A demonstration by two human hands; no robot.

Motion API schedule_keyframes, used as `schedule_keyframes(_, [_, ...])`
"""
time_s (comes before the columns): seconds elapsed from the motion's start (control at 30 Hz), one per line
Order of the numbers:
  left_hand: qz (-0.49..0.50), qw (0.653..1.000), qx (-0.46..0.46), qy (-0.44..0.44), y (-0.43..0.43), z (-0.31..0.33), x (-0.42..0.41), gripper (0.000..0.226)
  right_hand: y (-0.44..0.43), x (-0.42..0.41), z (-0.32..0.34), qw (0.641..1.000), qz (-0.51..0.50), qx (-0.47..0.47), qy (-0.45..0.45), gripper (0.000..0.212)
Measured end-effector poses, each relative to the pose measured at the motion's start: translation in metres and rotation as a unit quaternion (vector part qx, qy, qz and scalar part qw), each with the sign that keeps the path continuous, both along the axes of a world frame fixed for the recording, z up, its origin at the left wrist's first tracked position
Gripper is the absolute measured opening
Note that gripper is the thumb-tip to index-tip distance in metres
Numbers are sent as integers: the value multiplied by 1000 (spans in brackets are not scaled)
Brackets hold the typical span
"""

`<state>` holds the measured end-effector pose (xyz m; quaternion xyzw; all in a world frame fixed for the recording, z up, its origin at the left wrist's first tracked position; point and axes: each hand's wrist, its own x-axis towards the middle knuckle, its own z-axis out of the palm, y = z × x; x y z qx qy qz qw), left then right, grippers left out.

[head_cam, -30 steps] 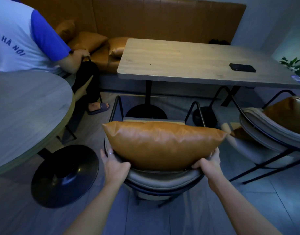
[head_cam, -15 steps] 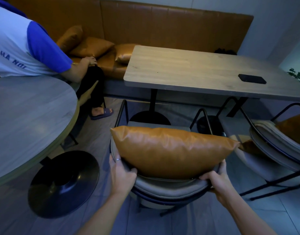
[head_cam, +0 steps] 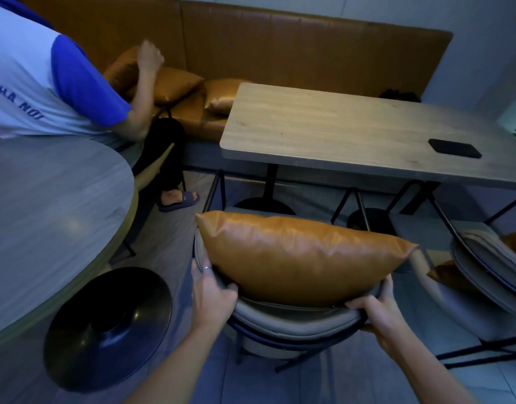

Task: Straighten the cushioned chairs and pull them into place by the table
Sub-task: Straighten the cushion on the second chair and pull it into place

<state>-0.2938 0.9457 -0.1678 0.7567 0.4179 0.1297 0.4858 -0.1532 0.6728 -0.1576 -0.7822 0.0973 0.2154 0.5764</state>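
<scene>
both hands, left hand (head_cam: pixel 211 290) and right hand (head_cam: pixel 377 312), are gripping the chair (head_cam: pixel 291 319) backrest between them, its cushion (head_cam: pixel 300 255) just above, likely needing a straight push toward the table (head_cam: pixel 323 129) ahead.

We see the other person's hand (head_cam: pixel 149 57) in the upper left of the frame lift off their knee and rise to the tan bench cushions (head_cam: pixel 166 83) — now blurred against the backrest. Our left hand (head_cam: pixel 211 293) shifts its grip on the chair (head_cam: pixel 291 320) — thumb now hooked over the rim beside the orange cushion (head_cam: pixel 300 255). The whole scene sits slightly lower in frame.
</scene>
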Motion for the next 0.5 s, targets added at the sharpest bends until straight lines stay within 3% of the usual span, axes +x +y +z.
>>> schedule_keyframes(0.5, [-8, 1000, 14, 11, 44, -1, 52, 94, 42, 50, 1, 999, 23, 4, -25, 101])
